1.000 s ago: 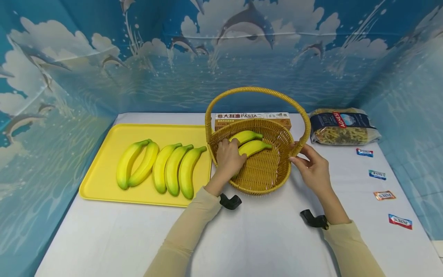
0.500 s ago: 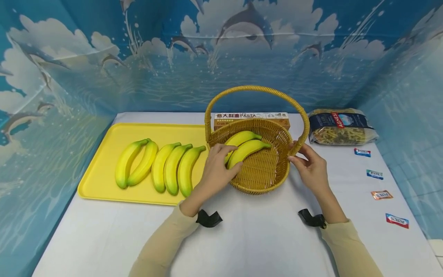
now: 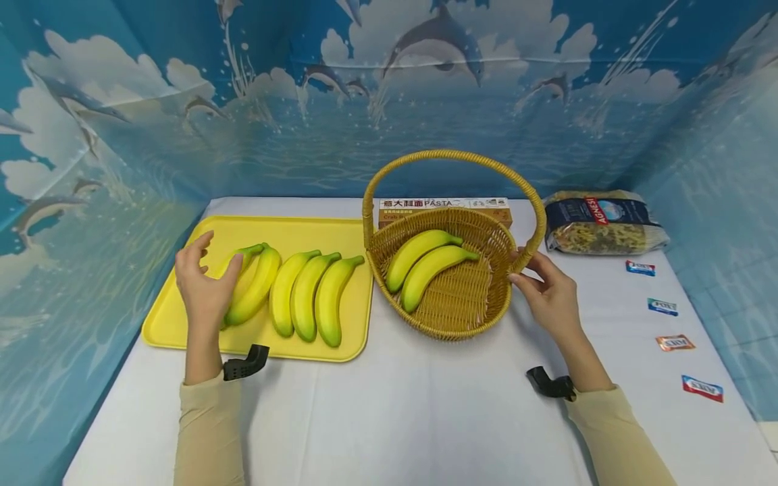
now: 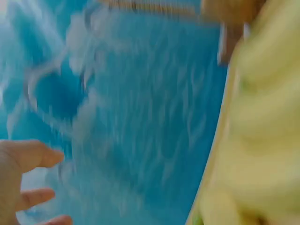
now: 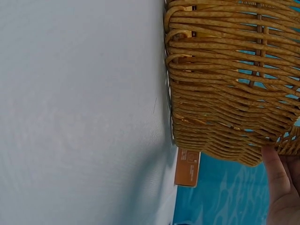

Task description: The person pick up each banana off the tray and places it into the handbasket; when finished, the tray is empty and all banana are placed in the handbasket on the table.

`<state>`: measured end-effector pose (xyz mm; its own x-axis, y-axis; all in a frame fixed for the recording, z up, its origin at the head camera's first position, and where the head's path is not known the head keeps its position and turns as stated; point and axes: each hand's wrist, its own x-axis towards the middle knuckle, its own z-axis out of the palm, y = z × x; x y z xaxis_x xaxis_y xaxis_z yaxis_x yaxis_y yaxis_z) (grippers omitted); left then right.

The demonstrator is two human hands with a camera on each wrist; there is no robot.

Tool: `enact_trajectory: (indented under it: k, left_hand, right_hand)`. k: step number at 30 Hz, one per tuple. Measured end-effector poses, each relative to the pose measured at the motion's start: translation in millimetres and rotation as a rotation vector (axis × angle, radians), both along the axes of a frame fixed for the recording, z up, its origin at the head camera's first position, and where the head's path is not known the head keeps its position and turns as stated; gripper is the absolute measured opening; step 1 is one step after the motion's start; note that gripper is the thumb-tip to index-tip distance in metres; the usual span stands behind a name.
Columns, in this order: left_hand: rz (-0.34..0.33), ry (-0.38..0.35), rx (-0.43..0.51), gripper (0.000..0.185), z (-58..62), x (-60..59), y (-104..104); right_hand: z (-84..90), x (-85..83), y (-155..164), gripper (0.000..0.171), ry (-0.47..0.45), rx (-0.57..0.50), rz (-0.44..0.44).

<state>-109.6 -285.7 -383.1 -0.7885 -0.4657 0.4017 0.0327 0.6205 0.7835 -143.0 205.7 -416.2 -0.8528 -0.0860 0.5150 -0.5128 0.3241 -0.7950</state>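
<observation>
Leftmost banana (image 3: 242, 254) on the yellow tray (image 3: 163, 325), at the left end of a row of five, mostly covered by the left hand (image 3: 203, 287). Only the green stem end visible beside the hand. Left fingers spread and lightly curved over this banana, thumb lifted, gripping nothing; impossible to tell whether touching the peel or just above it. Left wrist view very blurred: some fingertips (image 4: 26, 157) at the lower left, a yellow mass of bananas (image 4: 262, 140) at the right.

Just beside, the other four bananas (image 3: 304, 293) side by side on the tray, stems pointing away from the person.

Right of the tray, nearly touching it, a wicker basket (image 3: 452, 329) with a high handle (image 3: 450, 156). Inside it, two bananas (image 3: 425, 260), lying together in the left half. Right hand (image 3: 550, 297) at the right rim of the basket, near the foot of the handle; fingers almost straight, tips against the weave, not closed around it. In the right wrist view, one fingertip (image 5: 274, 171) pressing on the basket wall from outside.

Behind the basket, a pasta box (image 3: 444, 204). Further right, a pasta bag (image 3: 602, 223), well apart from the hands. Along the right edge of the white table (image 3: 425, 418), four small sachets (image 3: 662, 307) in a line. Around the table, blue walls with dolphins (image 3: 437, 47).
</observation>
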Motion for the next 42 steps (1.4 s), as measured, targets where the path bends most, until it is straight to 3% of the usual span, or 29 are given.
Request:
enact_trajectory:
  k: [3,7,13,18,21,24,29,34,38,42]
  left_hand:
    - [0.084,-0.048,0.030,0.055,-3.8,2.3,-19.7]
    - [0.127,-0.095,0.078,0.056,-11.9,1.0,-34.9]
    - [0.112,-0.215,0.140,0.061,-32.6,-3.9,-47.7]
    - [0.088,-0.390,0.184,0.066,-51.6,-8.8,-57.8]
    - [0.056,-0.514,0.159,0.068,-61.8,-10.5,-63.5]
    - [0.043,-0.573,0.123,0.065,-69.5,-11.8,-67.5]
    - [0.086,-0.569,0.126,0.060,-73.8,-12.5,-69.7]
    - [0.146,-0.553,0.179,0.060,-69.0,-11.8,-66.8]
    - [0.204,-0.489,0.228,0.061,-53.7,-11.2,-58.6]
    - [0.211,-0.365,0.240,0.058,-27.2,-8.3,-39.7]
  right_hand:
    - [0.1,0.7,0.4,0.043,-0.002,0.003,-0.003]
    - [0.3,1.6,0.9,0.043,-0.004,0.011,-0.009]
    - [-0.3,2.0,1.7,0.042,-0.004,0.017,-0.021]
    - [-2.6,1.9,2.3,0.044,-0.001,0.007,-0.018]
    - [-2.2,2.9,1.9,0.045,0.000,-0.003,-0.008]
    - [-2.6,2.8,1.8,0.044,-0.003,-0.011,0.000]
    - [-1.3,2.4,1.2,0.043,-0.005,-0.011,0.002]
    - [-0.7,2.2,0.8,0.043,-0.008,-0.006,0.002]
    - [-1.1,0.9,0.6,0.043,-0.001,-0.008,0.011]
    - [-1.4,-1.1,0.0,0.043,0.014,0.002,0.011]
